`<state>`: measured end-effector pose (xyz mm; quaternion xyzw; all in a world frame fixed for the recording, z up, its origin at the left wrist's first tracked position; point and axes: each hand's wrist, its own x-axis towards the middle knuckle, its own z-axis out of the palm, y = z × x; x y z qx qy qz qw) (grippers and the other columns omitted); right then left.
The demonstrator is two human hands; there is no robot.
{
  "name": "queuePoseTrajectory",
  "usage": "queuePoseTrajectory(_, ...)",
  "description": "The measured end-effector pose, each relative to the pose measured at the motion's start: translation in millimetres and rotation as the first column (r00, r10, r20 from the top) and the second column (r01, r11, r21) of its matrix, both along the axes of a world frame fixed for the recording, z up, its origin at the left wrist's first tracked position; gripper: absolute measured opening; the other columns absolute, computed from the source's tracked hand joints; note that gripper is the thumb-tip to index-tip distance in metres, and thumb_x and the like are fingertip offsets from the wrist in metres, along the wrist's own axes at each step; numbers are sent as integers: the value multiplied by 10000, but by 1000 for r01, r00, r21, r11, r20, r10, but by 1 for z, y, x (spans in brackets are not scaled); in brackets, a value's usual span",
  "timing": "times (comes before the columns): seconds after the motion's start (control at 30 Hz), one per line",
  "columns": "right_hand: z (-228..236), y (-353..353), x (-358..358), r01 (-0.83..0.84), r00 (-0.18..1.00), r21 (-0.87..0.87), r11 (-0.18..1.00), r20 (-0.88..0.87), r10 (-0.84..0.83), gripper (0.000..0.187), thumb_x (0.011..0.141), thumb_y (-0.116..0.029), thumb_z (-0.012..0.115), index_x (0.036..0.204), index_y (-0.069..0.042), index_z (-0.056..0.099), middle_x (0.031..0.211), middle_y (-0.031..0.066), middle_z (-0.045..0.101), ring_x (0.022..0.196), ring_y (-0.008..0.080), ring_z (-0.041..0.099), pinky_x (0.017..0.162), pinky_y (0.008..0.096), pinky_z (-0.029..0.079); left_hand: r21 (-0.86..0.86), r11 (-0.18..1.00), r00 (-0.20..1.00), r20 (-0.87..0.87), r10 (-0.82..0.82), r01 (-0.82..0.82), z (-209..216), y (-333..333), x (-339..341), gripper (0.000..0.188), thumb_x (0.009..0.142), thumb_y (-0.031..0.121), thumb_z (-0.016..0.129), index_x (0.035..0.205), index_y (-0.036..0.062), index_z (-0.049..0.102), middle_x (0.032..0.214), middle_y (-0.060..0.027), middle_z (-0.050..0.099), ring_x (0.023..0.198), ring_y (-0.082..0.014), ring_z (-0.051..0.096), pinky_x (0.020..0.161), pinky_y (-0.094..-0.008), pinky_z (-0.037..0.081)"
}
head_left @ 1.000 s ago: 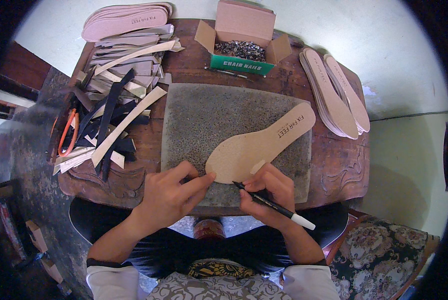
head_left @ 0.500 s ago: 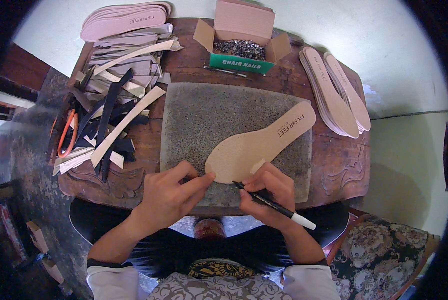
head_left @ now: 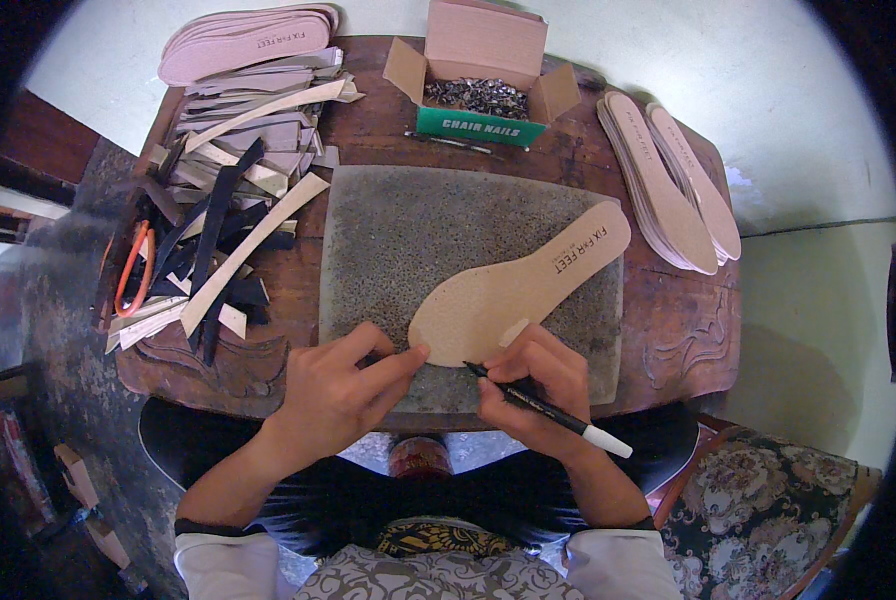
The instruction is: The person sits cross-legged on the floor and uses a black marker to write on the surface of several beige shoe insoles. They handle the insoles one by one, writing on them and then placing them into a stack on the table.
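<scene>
A beige insole [head_left: 513, 295] lies slantwise on a dark, speckled grey slab [head_left: 378, 230], its wide toe end close to me and its heel toward the upper right. My left hand [head_left: 343, 385] is closed at the toe's left edge, thumb and index finger pinching it. In my right hand [head_left: 540, 385] is a black marker [head_left: 533, 402] with a white end, its tip touching or just beside the insole's near edge. A small pale piece [head_left: 511, 333] sits by the right index finger; whether it is held or wrapped on, I cannot tell.
On the wooden table [head_left: 668, 310] stands an open green box of nails [head_left: 483, 120], a thin metal tool [head_left: 448, 142] before it. Stacked insoles [head_left: 658, 190] lie at right, more insoles [head_left: 248, 45] at far left. Strips [head_left: 218, 240] and orange-handled scissors [head_left: 133, 270] crowd the left.
Both hands, the marker and the insole hold practically the same places. The whole view has shifted very slightly.
</scene>
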<state>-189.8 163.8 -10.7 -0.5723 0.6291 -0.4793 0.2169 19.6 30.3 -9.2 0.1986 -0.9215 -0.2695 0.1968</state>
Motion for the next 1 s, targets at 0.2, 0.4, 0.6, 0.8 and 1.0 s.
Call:
queuePoseTrajectory(0.2,3,1,0,-1,1000,65,998,15,0,195,658,34,768,766,-21,615,801,125,661,726,239,678,654,322,530,-1,1000,1000,-17,13,-13,0,1,-2,336,757,105,812,1085,166,779,787,-1,600,581,-174,622,492,-331,494)
queuePoseTrajectory(0.4,5,0,0,-4,1000,50,999,16,3,199,672,30,772,770,-19,607,790,121,654,709,231,668,645,315,524,-14,1000,999,-38,20,-21,0,1,-2,333,752,87,819,1075,161,786,775,-6,594,572,-174,612,486,-330,484)
queuePoseTrajectory(0.6,4,1,-4,44,999,-19,999,24,-44,205,686,36,769,780,-22,597,800,113,647,716,212,664,644,318,524,-12,1000,1000,-2,3,-3,-1,0,0,331,795,152,779,1124,186,760,821,5,598,588,-179,635,494,-339,508)
queuePoseTrajectory(0.8,-1,5,-12,2,999,-12,1000,39,-1,231,692,-7,788,831,-43,607,874,123,660,772,277,700,670,355,554,-14,1000,1000,10,-3,3,-1,0,1,344,795,151,780,1136,189,761,818,4,595,588,-180,636,494,-338,508)
queuePoseTrajectory(1.0,2,2,-9,-7,1000,-14,1000,20,7,211,678,13,789,774,-29,606,771,121,641,704,236,684,655,325,552,-14,1000,1000,-8,10,-10,-3,1,1,335,786,148,792,1118,188,767,808,5,593,582,-182,637,494,-338,510)
